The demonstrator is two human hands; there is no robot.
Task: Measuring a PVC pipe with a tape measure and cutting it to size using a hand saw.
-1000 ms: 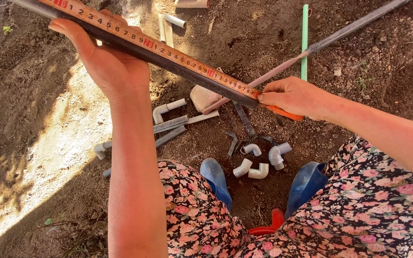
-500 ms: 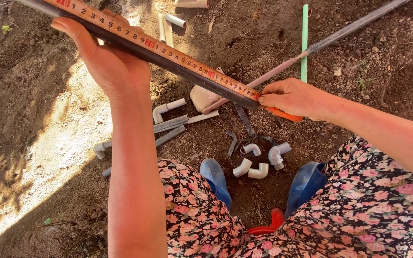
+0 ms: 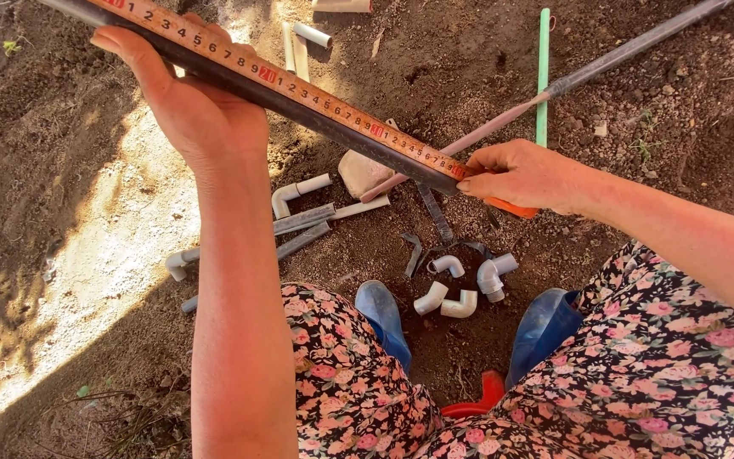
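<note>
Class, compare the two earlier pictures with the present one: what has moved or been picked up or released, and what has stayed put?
Nothing has visibly changed. The left hand still holds the dark pipe with the tape measure laid along it, and the right hand still pinches the tape's end. The white elbow fittings lie as before.

Tape measure laid along pipe, running far-left to centre-right. Left hand under pipe at left; right hand at tape's right end. Elbow fittings on soil near centre, btwn boots. Pipe offcuts left of fittings. Thin rod far right.
</note>
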